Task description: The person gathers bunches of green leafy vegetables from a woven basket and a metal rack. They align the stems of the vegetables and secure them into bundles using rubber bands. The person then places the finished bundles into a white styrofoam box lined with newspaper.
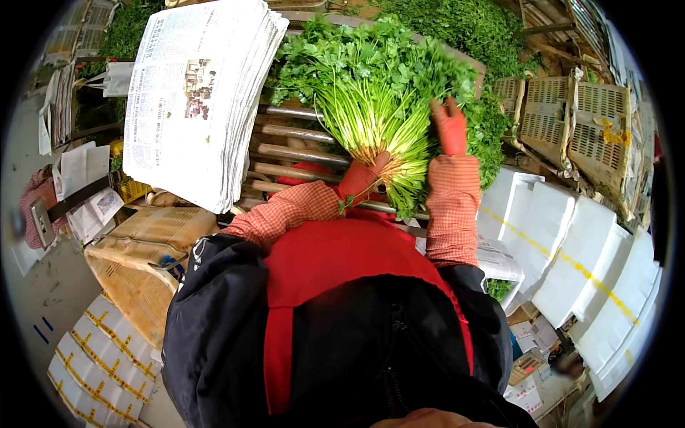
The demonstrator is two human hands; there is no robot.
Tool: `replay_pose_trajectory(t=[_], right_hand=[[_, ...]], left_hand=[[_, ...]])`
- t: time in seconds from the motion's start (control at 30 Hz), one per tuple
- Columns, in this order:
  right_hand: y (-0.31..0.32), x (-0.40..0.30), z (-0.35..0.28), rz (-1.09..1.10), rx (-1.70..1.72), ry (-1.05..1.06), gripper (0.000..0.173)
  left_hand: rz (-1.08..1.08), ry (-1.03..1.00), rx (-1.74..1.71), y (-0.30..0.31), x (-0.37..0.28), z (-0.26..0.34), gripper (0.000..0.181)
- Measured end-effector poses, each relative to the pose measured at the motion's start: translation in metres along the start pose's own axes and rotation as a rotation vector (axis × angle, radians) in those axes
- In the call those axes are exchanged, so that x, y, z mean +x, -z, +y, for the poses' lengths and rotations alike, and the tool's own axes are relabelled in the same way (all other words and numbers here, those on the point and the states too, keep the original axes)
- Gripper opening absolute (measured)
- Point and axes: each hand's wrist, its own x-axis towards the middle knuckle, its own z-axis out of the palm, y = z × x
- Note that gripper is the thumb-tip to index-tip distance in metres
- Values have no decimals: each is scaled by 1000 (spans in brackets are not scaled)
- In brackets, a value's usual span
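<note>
A large bunch of what looks like coriander [374, 115] is fanned out in front of me, its leaves away from me and its pale, brownish root ends towards me. My left hand [361, 179], in a red glove, grips the bunch at the roots, the thumb lying over them. Along the bunch's right side, my right hand [450, 128], also red-gloved, reaches up to the leaves with its fingers apart. Under the bunch is a slatted rack of metal bars [299, 152]. A thick stack of newspapers [198, 101] lies just left of the bunch.
More cut greens [460, 32] are heaped beyond the rack. Plastic crates [599, 123] stand at the right, above white foam boxes [551, 235] with yellow tape. A worn tan crate [155, 235] is near my left elbow. Taped white boxes [101, 364] sit at lower left.
</note>
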Motion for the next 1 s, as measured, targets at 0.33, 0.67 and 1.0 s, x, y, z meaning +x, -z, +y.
replay_pose_trajectory(t=[0.33, 0.67, 1.0], right_hand=[[-35, -26, -63, -470, 228, 212, 26], [-6, -50, -16, -343, 71, 208, 11], [-20, -79, -34, -218, -527, 746, 10]], left_hand=[[56, 10, 45, -2, -5, 8, 38], [24, -71, -36, -3, 0, 0, 32], [-44, -201, 95, -7, 9, 4, 24]])
